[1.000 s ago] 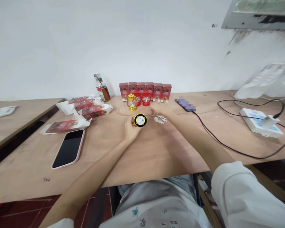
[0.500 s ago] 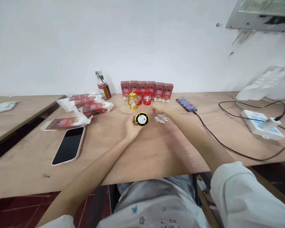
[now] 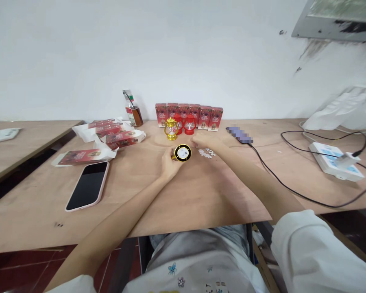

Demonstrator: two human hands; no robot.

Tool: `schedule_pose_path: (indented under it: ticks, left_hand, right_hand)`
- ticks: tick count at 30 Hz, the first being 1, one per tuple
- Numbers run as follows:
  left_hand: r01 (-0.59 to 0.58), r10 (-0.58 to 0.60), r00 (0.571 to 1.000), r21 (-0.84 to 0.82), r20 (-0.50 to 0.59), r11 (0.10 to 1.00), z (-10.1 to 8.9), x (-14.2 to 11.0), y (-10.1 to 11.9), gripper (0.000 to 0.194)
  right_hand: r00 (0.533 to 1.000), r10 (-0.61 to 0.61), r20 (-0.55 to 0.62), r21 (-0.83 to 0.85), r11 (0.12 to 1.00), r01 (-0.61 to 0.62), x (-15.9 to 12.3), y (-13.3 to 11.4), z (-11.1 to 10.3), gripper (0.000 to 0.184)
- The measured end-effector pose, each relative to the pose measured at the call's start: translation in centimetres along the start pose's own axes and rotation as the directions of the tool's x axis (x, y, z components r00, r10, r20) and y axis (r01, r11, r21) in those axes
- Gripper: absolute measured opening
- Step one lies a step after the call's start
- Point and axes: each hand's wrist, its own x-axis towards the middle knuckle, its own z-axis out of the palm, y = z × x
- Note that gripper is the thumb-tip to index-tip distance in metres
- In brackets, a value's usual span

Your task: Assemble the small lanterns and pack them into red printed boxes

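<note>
My left hand (image 3: 168, 163) is closed around a small gold lantern (image 3: 183, 153), tipped so its round black-and-white base faces me. My right hand (image 3: 201, 141) is curled with its fingers together, just beyond and to the right of that base. Whatever its fingertips may hold is too small to see. Below it lies a scatter of small white discs (image 3: 206, 153). Another gold lantern (image 3: 171, 130) stands upright behind my left hand, beside two red lanterns, one (image 3: 189, 124) at the right and one (image 3: 178, 122) partly hidden.
A row of red boxes (image 3: 205, 118) stands near the wall. On the left are opened red-and-white boxes (image 3: 84, 156), a phone (image 3: 88, 186) and a brown bottle (image 3: 135, 115). At the right lie another phone (image 3: 239, 134), a black cable (image 3: 280, 185) and a power strip (image 3: 335, 162).
My right hand has moved slightly left, closer to the lantern's base. My left hand keeps hold of the lantern in about the same place.
</note>
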Motion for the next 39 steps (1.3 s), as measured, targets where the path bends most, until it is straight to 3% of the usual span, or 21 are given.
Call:
schedule_pose_path:
  ticks: [11, 16, 18, 20, 22, 25, 27, 31, 39]
  left_hand:
    - [-0.011, 0.011, 1.0, 0.017, 0.004, 1.0, 0.0, 0.0, 0.0, 0.043]
    - [-0.023, 0.023, 1.0, 0.013, 0.001, 1.0, 0.1, 0.1, -0.5, 0.046]
    - [-0.028, 0.028, 1.0, 0.025, 0.002, 0.999, 0.2, 0.1, -0.6, 0.046]
    - [-0.036, 0.036, 0.999, 0.035, 0.004, 0.999, 0.2, 0.1, -0.6, 0.044]
    - [-0.052, 0.052, 0.999, 0.038, 0.007, 0.998, 0.2, 0.1, -0.6, 0.042]
    - [-0.09, 0.089, 0.996, 0.046, 0.015, 0.995, 0.1, 0.1, -0.5, 0.044]
    - [-0.111, 0.109, 0.994, 0.063, 0.024, 0.992, 0.0, 0.0, -0.5, 0.044]
    - [-0.14, 0.137, 0.99, 0.091, 0.033, 0.986, -0.2, -0.1, -0.3, 0.043]
    - [-0.197, 0.189, 0.98, 0.165, 0.061, 0.966, -0.4, -0.1, 0.3, 0.045]
  right_hand:
    - [0.999, 0.022, -0.04, 0.048, 0.999, -0.02, -0.5, -0.4, 0.1, 0.031]
    - [0.99, 0.052, -0.13, 0.122, 0.992, -0.036, -2.1, -0.4, -0.4, 0.025]
    - [0.967, 0.078, -0.242, 0.22, 0.975, -0.024, -3.2, -0.9, -0.5, 0.024]
    - [0.879, 0.182, -0.441, 0.446, 0.894, 0.039, -4.5, -2.0, -0.3, 0.023]
    - [0.749, 0.337, -0.57, 0.633, 0.762, 0.139, -5.9, -3.7, 0.2, 0.021]
    - [0.569, 0.5, -0.653, 0.715, 0.654, 0.247, -8.1, -6.8, 1.2, 0.02]
    - [0.498, 0.499, -0.71, 0.682, 0.665, 0.306, -9.4, -8.5, 1.7, 0.018]
    - [0.436, 0.341, -0.833, 0.522, 0.746, 0.413, -11.0, -9.9, 1.8, 0.018]
    - [0.39, 0.221, -0.894, 0.355, 0.88, 0.315, -11.0, -10.3, 2.2, 0.019]
